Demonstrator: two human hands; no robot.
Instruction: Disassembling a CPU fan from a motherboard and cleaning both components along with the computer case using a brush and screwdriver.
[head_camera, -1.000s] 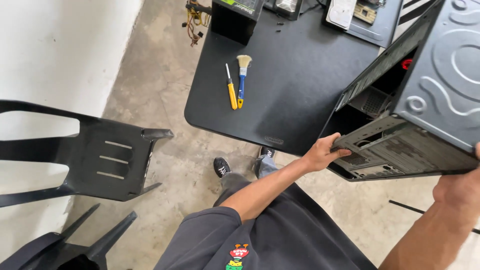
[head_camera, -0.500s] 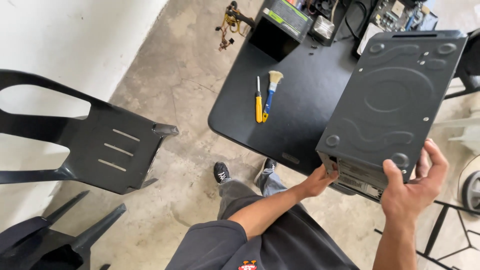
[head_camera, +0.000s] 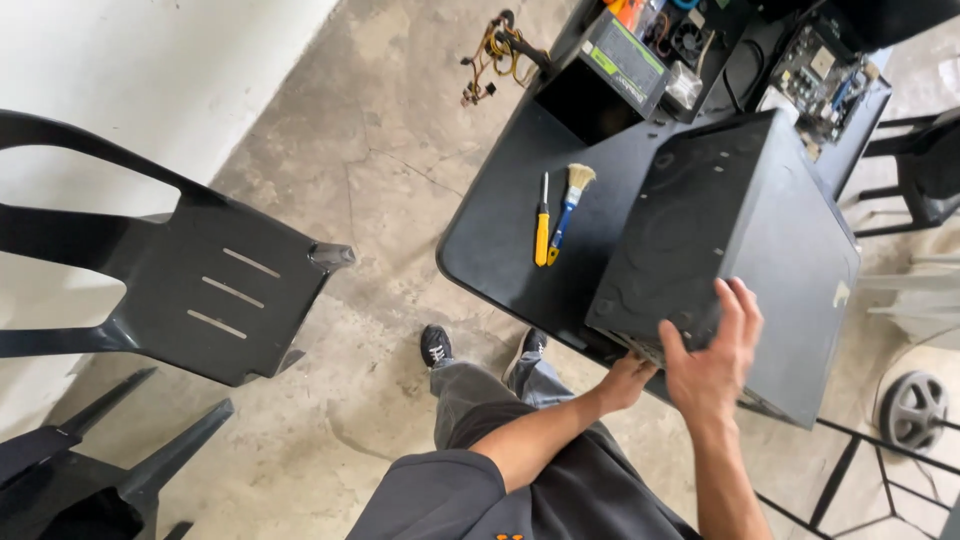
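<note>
A dark grey computer case (head_camera: 730, 250) is seen resting tilted on the near corner of the black worktop (head_camera: 500, 230), its lower end overhanging the edge. The right hand (head_camera: 712, 360) is laid flat on the case's near side panel, fingers (head_camera: 735, 310) spread. The left hand (head_camera: 625, 382) is placed under the case's lower end; its fingers are hidden there, so their state cannot be told. Whether anything is inside the case cannot be judged, as only closed panels are shown. A yellow-handled screwdriver (head_camera: 541, 222) and a blue-handled brush (head_camera: 566, 208) are found lying side by side just left of the case. Further back, an open black box (head_camera: 600, 85) is noted, apparently empty inside, with a circuit board (head_camera: 820, 70) beyond the case. A black plastic chair (head_camera: 190, 270) is observed on the concrete floor (head_camera: 380, 150), well apart
</note>
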